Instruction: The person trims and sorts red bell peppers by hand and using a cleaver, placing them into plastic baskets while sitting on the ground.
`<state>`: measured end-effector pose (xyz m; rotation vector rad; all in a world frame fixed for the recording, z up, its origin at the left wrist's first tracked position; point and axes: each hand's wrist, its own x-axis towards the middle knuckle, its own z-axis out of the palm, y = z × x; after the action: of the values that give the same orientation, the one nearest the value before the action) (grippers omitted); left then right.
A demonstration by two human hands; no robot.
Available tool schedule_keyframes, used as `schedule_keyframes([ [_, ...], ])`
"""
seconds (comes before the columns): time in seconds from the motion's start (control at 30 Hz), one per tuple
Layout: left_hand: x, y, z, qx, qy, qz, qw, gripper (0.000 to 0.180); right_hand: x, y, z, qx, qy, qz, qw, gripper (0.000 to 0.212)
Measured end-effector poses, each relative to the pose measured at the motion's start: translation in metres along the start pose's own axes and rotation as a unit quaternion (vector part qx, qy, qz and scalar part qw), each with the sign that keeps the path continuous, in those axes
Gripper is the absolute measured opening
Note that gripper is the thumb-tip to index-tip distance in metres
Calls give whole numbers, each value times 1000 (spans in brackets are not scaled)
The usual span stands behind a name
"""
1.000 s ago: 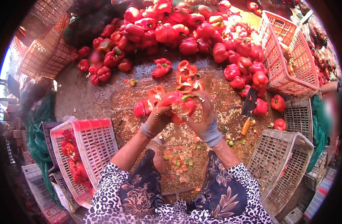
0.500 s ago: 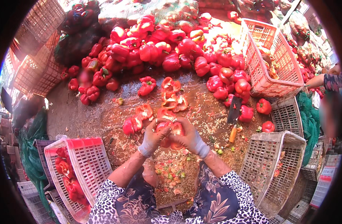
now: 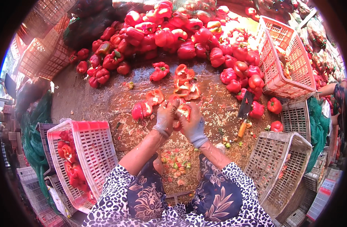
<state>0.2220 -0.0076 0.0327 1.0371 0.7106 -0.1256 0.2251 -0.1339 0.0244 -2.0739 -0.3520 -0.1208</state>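
Both my hands wear thin pale gloves and meet low over the seed-strewn ground in front of my knees. My right hand (image 3: 193, 125) grips an opened red bell pepper (image 3: 184, 111), its pale inside facing up. My left hand (image 3: 166, 118) closes on the same pepper from the other side; its fingers partly hide it. Just beyond lie cut pepper pieces (image 3: 182, 90) with hollow insides, and a split pepper (image 3: 138, 110) rests left of my hands. A knife with a dark broad blade (image 3: 245, 105) and orange handle (image 3: 242, 128) lies to the right, beside whole peppers.
A large heap of red peppers (image 3: 164, 38) spans the far side. A white-and-red crate (image 3: 94, 151) with peppers stands at left, a grey crate (image 3: 268, 157) at right, a pink crate (image 3: 289, 85) far right. Another person's arm (image 3: 328, 89) shows at the right edge.
My hands have turned with the pepper, the right now more upright, and its cut inside shows between them. The whole view has shifted slightly, moving the heap and knife rightward in the picture.
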Motion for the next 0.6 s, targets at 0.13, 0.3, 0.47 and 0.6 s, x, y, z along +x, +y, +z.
schedule_keyframes([
  [0.13, -2, 2, 1, -50, 24, -3, 998, 27, -5, -2, 6, -8, 2, -12, 1000, 49],
  [0.3, 2, -3, -3, -101, 33, 0, 994, 31, -7, 7, 8, 9, -9, -67, 998, 49],
  [0.47, 2, 5, -10, -134, 24, -77, 988, 26, -3, 3, 15, -16, 14, -103, 994, 41],
  [0.6, 11, -7, -23, -122, 10, -74, 990, 32, -7, -2, 15, -25, -1, -94, 995, 42],
])
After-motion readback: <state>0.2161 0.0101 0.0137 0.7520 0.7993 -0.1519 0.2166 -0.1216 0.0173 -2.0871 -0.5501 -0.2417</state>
